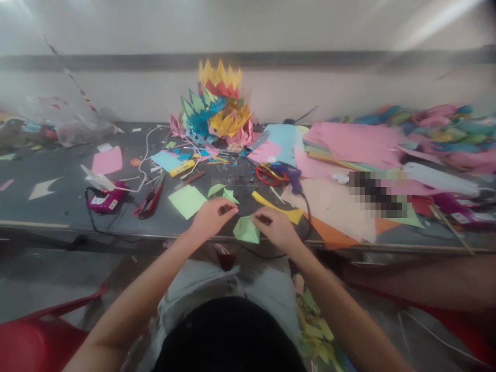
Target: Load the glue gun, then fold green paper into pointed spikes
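Observation:
My right hand (276,226) pinches the upper right edge of a folded light-green paper piece (247,231) at the table's front edge. To its left, my left hand (212,216) is closed, thumb and fingertips together; whether something small is between them I cannot make out. Just beyond the left fingers lies another folded green paper (230,195). A flat light-green paper square (187,201) rests beside the left hand. Right of the right hand there is a yellow paper strip (279,206).
Behind stand layered folded-paper crowns (220,111). Red-handled scissors (271,175), a purple glue gun (292,175), a red cutter (150,199) and a purple device (106,197) lie around. Pink sheets (352,139) are stacked right. Another person's bare limb (422,287) shows at right.

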Tool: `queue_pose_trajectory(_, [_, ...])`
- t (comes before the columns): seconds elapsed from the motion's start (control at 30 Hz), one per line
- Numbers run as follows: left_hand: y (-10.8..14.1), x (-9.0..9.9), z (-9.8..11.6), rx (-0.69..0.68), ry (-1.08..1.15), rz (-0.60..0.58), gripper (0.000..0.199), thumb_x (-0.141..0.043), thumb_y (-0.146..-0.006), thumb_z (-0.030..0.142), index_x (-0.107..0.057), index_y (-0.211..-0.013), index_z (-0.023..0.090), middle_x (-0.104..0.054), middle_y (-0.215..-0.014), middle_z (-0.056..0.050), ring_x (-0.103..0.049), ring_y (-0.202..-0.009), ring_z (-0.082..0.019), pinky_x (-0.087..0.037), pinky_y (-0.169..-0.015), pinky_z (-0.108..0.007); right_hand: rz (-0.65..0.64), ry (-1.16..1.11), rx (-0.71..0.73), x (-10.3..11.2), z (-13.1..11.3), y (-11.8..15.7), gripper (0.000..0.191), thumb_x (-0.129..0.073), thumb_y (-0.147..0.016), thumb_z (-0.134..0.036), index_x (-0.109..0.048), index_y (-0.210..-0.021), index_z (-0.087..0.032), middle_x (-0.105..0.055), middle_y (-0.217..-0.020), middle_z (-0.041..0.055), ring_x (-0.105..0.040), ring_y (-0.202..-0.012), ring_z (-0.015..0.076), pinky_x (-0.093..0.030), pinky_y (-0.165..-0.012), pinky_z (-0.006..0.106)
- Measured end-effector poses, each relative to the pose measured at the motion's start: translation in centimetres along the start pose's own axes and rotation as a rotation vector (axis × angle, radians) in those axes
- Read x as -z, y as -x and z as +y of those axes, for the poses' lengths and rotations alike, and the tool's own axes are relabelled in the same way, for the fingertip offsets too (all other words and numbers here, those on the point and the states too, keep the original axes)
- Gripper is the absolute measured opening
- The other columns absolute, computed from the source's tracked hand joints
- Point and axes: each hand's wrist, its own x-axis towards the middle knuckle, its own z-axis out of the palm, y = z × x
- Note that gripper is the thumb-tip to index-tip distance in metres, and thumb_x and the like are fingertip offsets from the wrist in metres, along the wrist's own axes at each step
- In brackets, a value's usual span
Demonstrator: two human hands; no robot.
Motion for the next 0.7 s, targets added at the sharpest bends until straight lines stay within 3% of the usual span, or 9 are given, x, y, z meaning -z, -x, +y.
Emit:
queue_pose_trajectory(0.1, [-0.2,-0.7,-1.5,-0.144,-0.054,-0.154,0.012,-0.057,-0.082,0.024,-0.067,-0.085,0.017,-0.067,-0.085,-0.002,-0.058,-0.077,-0.014,-0.045,-0.071,-0.024,-0.07,0.004,0.009,0.0,0.2,-0.6,0.014,-0.054,-0.077,-0.027,-0.066,-0.076,-0.019,-0.068,-0.076,0.0039,-0.059,-0.066,0.0155,-0.045,-0.061,0.027])
queue_pose_trajectory(0.2, [-0.2,-1.4,-2.6,-0.226,-0.159,-0.224,0.011,-0.058,-0.083,0.022,-0.068,-0.086,0.018,-0.065,-0.086,-0.002,-0.058,-0.085,-0.015,-0.045,-0.079,-0.026,-0.168,-0.003,-0.005,0.1,0.6,-1.3,0.014,-0.054,-0.078,-0.026,-0.066,-0.081,-0.019,-0.067,-0.073,0.0022,-0.058,-0.064,0.0144,-0.044,-0.059,0.026])
queue_pose_trajectory(0.47, [-0.3,-1.3,-2.9,-0.406,-0.378,-0.267,0.019,-0.051,-0.088,0.027,-0.066,-0.086,0.015,-0.059,-0.09,-0.005,-0.057,-0.084,-0.015,-0.046,-0.079,-0.026,-0.264,0.216,0.247,0.7,1.6,-2.9,0.018,-0.053,-0.081,-0.022,-0.067,-0.092,-0.021,-0.067,-0.087,0.0046,-0.061,-0.078,0.0163,-0.046,-0.071,0.028])
queue_pose_trajectory(0.57, [-0.3,-1.5,-2.8,-0.412,-0.424,-0.287,0.02,-0.045,-0.09,0.022,-0.063,-0.088,0.013,-0.06,-0.089,-0.005,-0.057,-0.086,-0.016,-0.046,-0.08,-0.027,-0.287,0.241,0.336,0.8,2.0,-3.3,0.023,-0.05,-0.085,-0.023,-0.067,-0.099,-0.023,-0.068,-0.095,0.0048,-0.061,-0.088,0.0178,-0.046,-0.079,0.03])
queue_pose_trajectory(0.7, [-0.1,-1.8,-2.7,-0.354,-0.372,-0.222,0.018,-0.045,-0.09,0.019,-0.059,-0.1,0.014,-0.061,-0.094,-0.006,-0.057,-0.093,-0.016,-0.046,-0.084,-0.028,-0.311,0.231,0.399,0.7,2.6,-3.5,0.025,-0.046,-0.088,-0.027,-0.068,-0.098,-0.024,-0.068,-0.096,0.0044,-0.062,-0.09,0.0175,-0.047,-0.082,0.03])
